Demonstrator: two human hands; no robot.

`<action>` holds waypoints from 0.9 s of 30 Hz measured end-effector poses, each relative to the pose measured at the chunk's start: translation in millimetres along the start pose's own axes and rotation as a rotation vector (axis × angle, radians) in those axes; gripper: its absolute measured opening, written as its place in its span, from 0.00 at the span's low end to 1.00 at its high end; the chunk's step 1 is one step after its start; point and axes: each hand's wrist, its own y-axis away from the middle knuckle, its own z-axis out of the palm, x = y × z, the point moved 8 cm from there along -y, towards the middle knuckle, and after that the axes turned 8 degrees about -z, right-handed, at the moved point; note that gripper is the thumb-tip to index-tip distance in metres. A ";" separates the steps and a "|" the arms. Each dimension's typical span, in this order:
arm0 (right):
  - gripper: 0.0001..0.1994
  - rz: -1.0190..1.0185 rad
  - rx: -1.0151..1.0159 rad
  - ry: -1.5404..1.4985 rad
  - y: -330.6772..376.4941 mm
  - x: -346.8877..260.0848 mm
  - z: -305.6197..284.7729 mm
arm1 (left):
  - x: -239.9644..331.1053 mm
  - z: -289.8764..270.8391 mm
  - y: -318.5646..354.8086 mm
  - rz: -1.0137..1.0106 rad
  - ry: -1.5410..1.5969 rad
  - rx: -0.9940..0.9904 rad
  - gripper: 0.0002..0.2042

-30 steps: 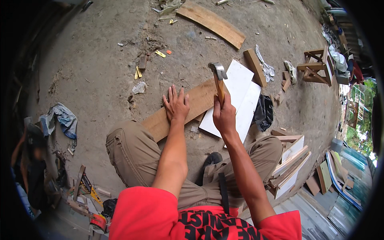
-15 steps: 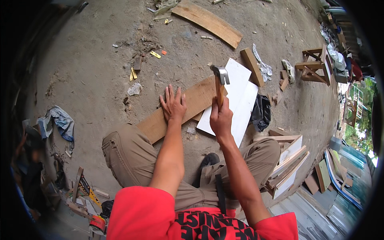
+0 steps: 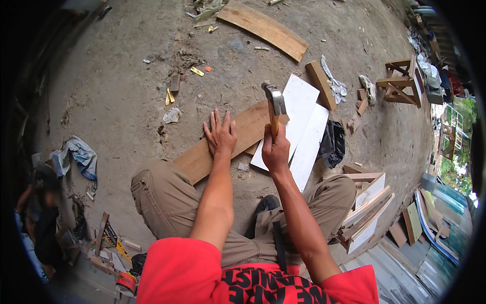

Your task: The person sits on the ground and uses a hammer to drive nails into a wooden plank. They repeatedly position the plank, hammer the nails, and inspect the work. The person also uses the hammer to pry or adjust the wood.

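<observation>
A brown wooden plank [image 3: 249, 122] lies slantwise on the ground in front of my knees. My left hand [image 3: 220, 137] rests flat on it, fingers spread. In my right hand [image 3: 276, 151] is a claw hammer [image 3: 274, 97], gripped by its wooden handle with the metal head up, over the plank's far right end. Whether the head touches the wood I cannot tell. Two white boards [image 3: 300, 99] lie beside and partly under that end, to the right of the hammer. A nail, if any, does not show.
A wood block [image 3: 321, 85] and a black plastic bag [image 3: 332, 144] lie right of the boards. Farther off are another plank [image 3: 263, 29] and a small wooden stool [image 3: 402, 82]. Stacked wood pieces [image 3: 365, 213] sit by my right knee. A person [image 3: 43, 223] is at the far left.
The hammer head has swung slightly left, and my right hand has shifted a little left and down with it. My left hand stays flat on the plank.
</observation>
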 end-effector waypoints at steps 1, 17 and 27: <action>0.08 -0.007 -0.011 0.012 6.2 6.0 3.4 | -0.2 -0.7 1.0 0.000 0.004 -0.002 0.24; 0.33 0.461 0.003 -0.008 66.3 45.7 -48.5 | 40.0 10.3 27.3 0.408 -0.047 -0.186 0.72; 0.30 0.386 0.252 -0.211 37.0 -13.0 -102.3 | 77.0 -72.7 -3.3 0.372 0.095 -0.179 0.67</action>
